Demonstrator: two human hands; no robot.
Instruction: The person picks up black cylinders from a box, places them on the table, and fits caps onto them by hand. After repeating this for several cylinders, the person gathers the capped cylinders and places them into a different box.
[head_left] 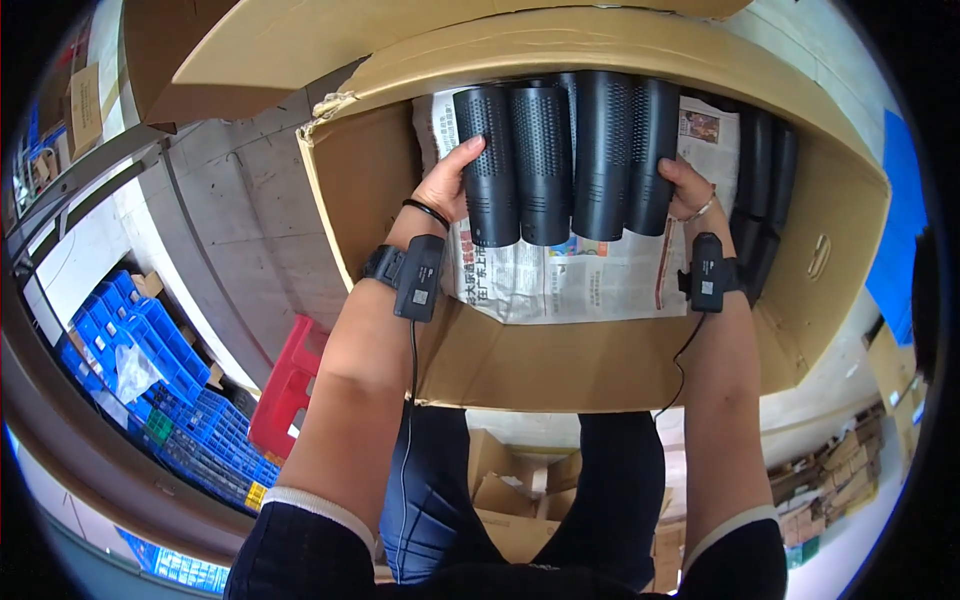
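Head view: your left hand presses against the left side of a row of four black perforated tubes, fingers curled around the leftmost tube. Your right hand clasps the rightmost tube the same way. The row sits between both hands, inside the large cardboard box, above the newspaper lining it. More black tubes stand at the right. Blue crates lie near left.

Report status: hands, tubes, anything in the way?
Left hand and right hand clamp a row of four black perforated tubes between them. Row over newspaper inside cardboard box. More tubes at right, apart.
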